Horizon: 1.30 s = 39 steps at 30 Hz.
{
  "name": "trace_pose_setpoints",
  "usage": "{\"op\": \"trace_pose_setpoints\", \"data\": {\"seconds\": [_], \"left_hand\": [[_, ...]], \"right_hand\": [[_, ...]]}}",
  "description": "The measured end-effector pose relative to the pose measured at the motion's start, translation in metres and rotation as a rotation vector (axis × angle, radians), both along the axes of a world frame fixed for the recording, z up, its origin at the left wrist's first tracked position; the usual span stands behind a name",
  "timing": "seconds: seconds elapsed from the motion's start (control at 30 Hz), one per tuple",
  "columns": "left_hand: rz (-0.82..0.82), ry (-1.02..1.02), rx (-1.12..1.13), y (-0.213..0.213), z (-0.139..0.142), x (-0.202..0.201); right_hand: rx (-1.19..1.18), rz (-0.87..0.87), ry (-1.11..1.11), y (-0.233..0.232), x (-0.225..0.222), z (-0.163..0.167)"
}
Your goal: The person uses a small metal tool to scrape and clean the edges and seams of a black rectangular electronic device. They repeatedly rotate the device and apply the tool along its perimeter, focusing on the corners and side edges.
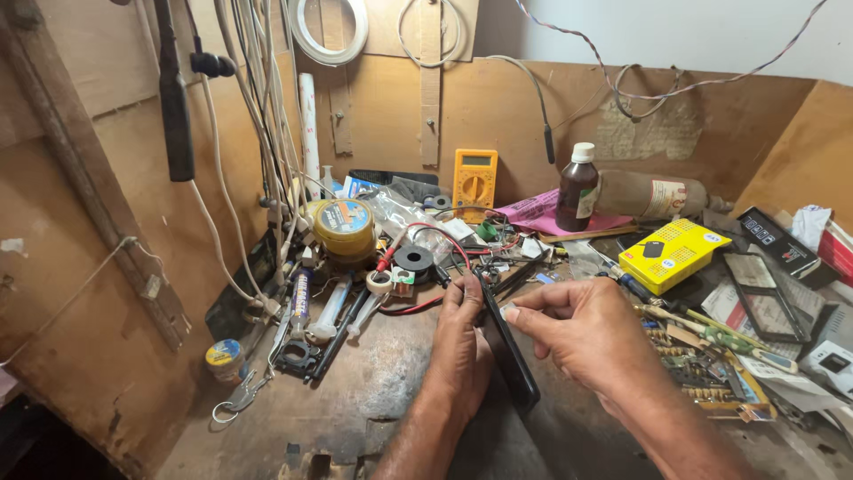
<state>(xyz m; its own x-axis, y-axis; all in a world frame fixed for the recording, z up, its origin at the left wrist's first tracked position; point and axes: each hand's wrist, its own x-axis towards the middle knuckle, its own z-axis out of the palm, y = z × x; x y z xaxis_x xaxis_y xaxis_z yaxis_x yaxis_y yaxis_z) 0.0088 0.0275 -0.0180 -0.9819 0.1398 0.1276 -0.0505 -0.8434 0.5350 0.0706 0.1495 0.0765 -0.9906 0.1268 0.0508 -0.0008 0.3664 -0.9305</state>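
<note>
Both hands' grip on one black phone (pixel 511 360) | left hand (pixel 460 342) | right hand (pixel 582 329)

— Where does the view sit?

— On the person's head, looking forward and steeply down over both forearms, which enter from the bottom edge.

— How near?

— Close: the left hand (pixel 462 342) and right hand (pixel 582 329) fill the lower middle, just under the lens.

— Which way does it face?

— Toward the back of the cluttered counter (pixel 373 391), where a brown board wall (pixel 498 107) closes the scene; a side panel stands on the left, another on the right.

— Any second view?

— None; this one alone covers the scene.
</note>
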Motion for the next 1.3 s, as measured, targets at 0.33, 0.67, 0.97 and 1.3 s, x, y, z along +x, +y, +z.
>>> {"op": "trace_pose_setpoints", "data": {"seconds": [0.33,0.67,0.97,1.3], "left_hand": [[-0.039,-0.039,-0.056,0.0,0.005,0.005],[-0.01,0.033,-0.069,0.002,0.0,0.003],[-0.001,0.009,-0.144,0.001,0.004,0.003],[0.04,0.112,-0.139,0.005,-0.005,-0.003]], "right_hand": [[-0.251,0.045,-0.172,0.012,0.004,-0.006],[-0.47,0.115,-0.317,0.028,-0.009,-0.023],[-0.441,0.105,-0.31,0.022,-0.005,-0.013],[0.196,0.029,0.275,0.004,0.005,-0.006]]}}
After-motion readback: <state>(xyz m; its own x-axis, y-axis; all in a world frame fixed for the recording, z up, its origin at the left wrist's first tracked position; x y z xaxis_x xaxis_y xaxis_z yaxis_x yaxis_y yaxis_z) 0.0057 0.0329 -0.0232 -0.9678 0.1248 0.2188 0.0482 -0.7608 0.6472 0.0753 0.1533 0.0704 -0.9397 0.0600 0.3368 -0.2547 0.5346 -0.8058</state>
